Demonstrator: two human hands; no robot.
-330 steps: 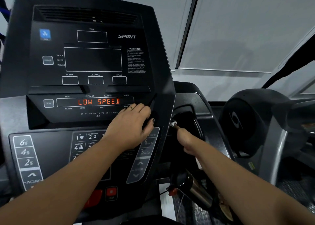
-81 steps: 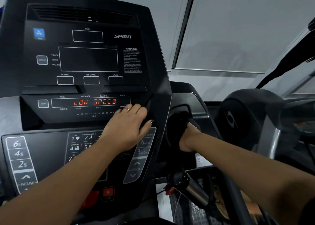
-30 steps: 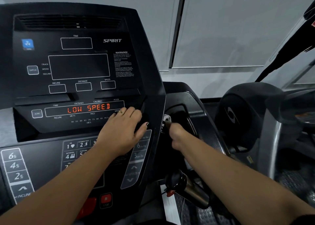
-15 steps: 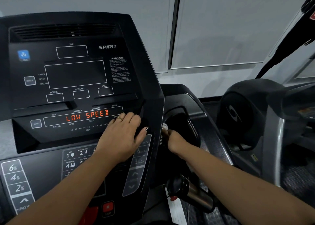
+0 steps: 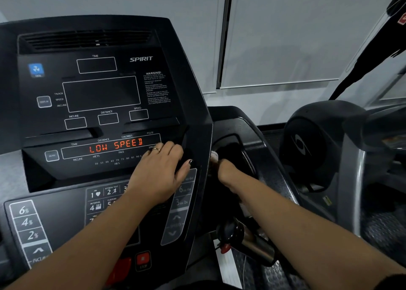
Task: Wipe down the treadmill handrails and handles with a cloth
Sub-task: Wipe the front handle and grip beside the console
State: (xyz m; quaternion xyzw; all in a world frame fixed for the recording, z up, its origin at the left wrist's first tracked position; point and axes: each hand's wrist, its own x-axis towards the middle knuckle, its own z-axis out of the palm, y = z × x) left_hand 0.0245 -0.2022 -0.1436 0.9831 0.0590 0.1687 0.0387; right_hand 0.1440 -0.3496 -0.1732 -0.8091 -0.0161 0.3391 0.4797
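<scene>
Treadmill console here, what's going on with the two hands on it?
A person is cleaning the treadmill. The left hand rests flat on the console, beside the display reading LOW SPEED. The right hand reaches into the dark recess right of the console, gripping what looks like a pale cloth; only a scrap shows. A metal bottle lies lower down, untouched.

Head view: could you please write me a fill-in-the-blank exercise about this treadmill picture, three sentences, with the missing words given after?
The red display on the console reads LOW ____.
The left hand lies flat on the console and wears a ____ on one finger.
The right hand, holding a pale cloth, reaches into the dark recess to the ____ of the console.
Missing words: SPEED; ring; right.
</scene>
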